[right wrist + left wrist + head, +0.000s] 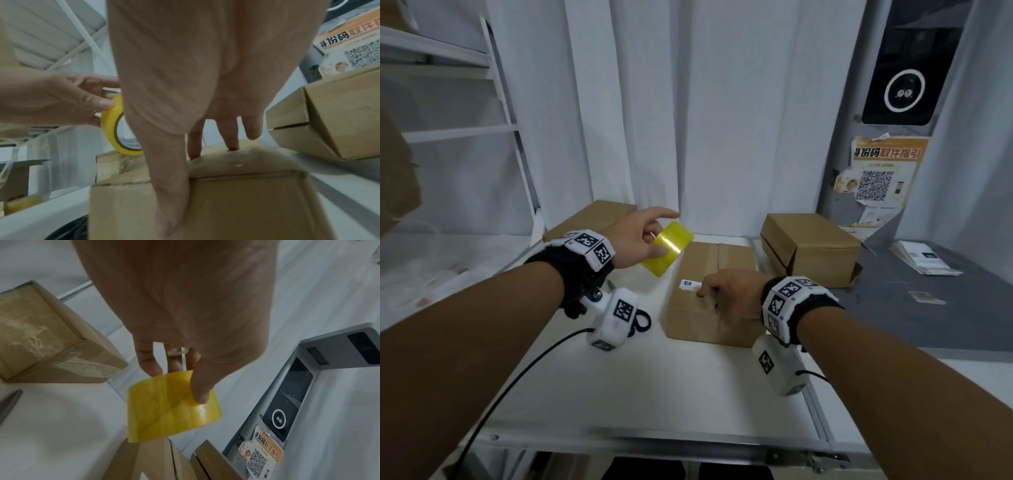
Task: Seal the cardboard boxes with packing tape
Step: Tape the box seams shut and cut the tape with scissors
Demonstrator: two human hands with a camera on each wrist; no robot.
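Your forearms are bare. Each wrist wears a black strap (571,270) with white blocks printed in black square markers, a white camera pod (613,315) beneath, trailing a black cable (517,373).

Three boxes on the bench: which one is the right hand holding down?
The middle box, nearest the person, with the small white label on top. The right hand presses on it. The back-left box and the back-right box are untouched.
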